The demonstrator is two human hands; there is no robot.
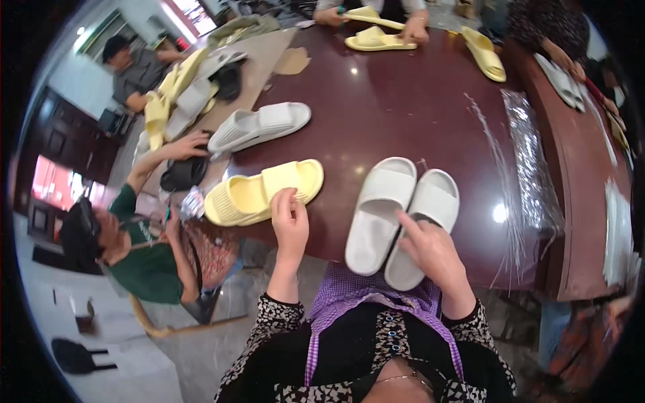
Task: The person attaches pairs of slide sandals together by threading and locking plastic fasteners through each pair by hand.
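A pair of light grey slide slippers (379, 195) lies side by side at the table's near edge in front of me. My right hand (430, 248) is over the right slipper of this pair, its index finger stretched out near the straps, its other fingers partly hidden. To the left lies a pale yellow slide slipper (245, 198) with a ribbed side. My left hand (290, 218) is at its near edge by the strap, fingers curled together; whether they pinch anything is hidden. Beyond the yellow slipper, a ribbed grey slide slipper (259, 127) rests on the table.
Clear plastic wrap (531, 161) and thin strands (500, 181) lie to the right. A person in green (151, 269) sits at the left, a hand by black slippers (183, 173). Yellow slippers (383, 41) are handled across the dark red table (396, 107); more are heaped at the far left.
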